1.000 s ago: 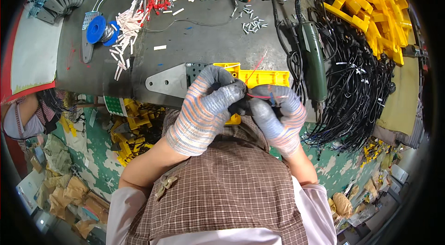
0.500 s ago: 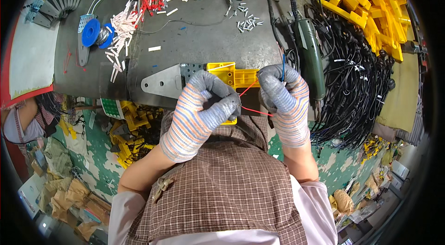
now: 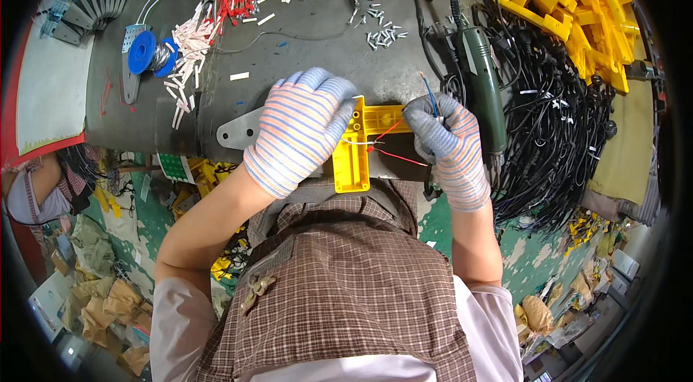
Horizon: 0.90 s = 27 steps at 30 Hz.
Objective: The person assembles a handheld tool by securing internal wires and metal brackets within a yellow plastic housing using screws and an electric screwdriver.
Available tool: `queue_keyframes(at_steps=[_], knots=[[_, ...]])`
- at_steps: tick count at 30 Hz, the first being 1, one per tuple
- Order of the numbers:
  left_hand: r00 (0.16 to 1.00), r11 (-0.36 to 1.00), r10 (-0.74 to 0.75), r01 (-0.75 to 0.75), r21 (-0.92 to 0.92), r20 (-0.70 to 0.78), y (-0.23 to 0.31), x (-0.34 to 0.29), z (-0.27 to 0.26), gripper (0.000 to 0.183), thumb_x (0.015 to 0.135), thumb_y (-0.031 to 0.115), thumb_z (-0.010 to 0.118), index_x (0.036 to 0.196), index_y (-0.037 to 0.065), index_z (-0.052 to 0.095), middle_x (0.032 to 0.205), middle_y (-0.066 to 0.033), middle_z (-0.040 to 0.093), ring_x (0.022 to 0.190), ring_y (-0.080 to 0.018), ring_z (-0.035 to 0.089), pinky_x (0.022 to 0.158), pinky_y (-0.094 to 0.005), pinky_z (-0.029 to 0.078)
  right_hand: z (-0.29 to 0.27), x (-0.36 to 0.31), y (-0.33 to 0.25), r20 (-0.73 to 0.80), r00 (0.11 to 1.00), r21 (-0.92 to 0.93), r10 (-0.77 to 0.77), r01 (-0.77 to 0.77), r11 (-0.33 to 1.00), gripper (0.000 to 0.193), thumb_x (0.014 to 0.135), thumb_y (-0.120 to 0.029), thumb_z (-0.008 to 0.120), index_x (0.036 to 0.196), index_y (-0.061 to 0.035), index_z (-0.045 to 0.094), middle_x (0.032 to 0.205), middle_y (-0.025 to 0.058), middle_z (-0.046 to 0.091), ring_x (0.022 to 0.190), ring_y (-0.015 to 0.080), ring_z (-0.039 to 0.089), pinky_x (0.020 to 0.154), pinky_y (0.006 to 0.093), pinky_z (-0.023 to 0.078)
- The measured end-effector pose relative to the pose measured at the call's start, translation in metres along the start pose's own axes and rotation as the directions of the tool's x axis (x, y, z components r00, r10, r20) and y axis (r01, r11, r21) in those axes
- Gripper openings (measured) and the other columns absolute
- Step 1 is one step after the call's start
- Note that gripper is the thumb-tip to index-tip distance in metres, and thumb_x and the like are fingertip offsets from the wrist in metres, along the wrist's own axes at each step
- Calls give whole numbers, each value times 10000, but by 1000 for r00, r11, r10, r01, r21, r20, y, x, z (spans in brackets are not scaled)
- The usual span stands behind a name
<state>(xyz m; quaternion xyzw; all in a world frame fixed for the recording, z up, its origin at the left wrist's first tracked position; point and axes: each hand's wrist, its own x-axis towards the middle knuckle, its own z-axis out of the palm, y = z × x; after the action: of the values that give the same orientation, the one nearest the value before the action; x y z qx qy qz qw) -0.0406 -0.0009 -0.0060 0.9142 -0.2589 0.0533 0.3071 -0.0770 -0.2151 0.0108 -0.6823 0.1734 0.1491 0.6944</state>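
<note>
A yellow plastic housing (image 3: 351,172) with an arm pointing right sits at the bench's front edge. My left hand (image 3: 296,129), in a striped glove, lies over its left side and the grey metal plate (image 3: 237,131). The left fingers curl down with the thumb beside the housing; what they grip is hidden. A pale wire (image 3: 355,142) shows below the thumb. My right hand (image 3: 444,136), gloved too, is closed in a pinch over the housing's right end. From it a blue wire (image 3: 430,90) sticks up. A red wire (image 3: 402,159) reaches from the housing's middle towards that hand.
A dark green power tool (image 3: 482,86) and a heap of black cables (image 3: 548,151) lie to the right, with yellow parts (image 3: 570,6) behind. A solder spool (image 3: 148,53), white sleeves (image 3: 191,42) and screws (image 3: 385,35) are at the back. Another person's arm (image 3: 43,183) shows at far left.
My left hand has left the red wire, moving up and left over the metal plate and turning its back upward. More of the housing shows. The right hand has shifted slightly, tilting the blue wire left.
</note>
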Motion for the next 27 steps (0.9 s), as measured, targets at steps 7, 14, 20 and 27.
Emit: queue_keyframes(at_steps=[7,14,20,27], knots=[[963,929,-252,267,-258,91,1,-8,-15,204,860,156,651,1004,12,659,862,-128,664,769,-212,637,717,-323,504,-12,-16,-21,240,923,378,-300,196,905,144,830,-129,669,813,5,619,725,5,575,579,67,480,532,217,378],[844,598,-406,535,-597,350,-14,-2,-16,207,857,184,635,974,17,670,821,-170,679,707,-278,663,668,-350,517,45,9,-30,46,995,-409,-90,101,907,210,835,-192,694,930,-5,679,781,82,668,721,118,618,668,276,487],[911,730,-318,412,-545,262,-15,-5,-13,235,839,214,649,982,30,685,823,-159,685,688,-275,654,660,-350,515,55,15,-17,135,969,-204,-206,230,952,181,863,-132,673,963,18,665,831,77,688,767,89,625,685,251,507],[936,840,-276,345,-418,219,-12,-9,-17,222,863,130,639,1038,-6,655,913,-144,675,832,-232,646,758,-330,506,57,14,-13,138,966,-187,-217,241,952,169,860,-113,673,970,14,663,847,78,691,785,87,632,693,246,510]])
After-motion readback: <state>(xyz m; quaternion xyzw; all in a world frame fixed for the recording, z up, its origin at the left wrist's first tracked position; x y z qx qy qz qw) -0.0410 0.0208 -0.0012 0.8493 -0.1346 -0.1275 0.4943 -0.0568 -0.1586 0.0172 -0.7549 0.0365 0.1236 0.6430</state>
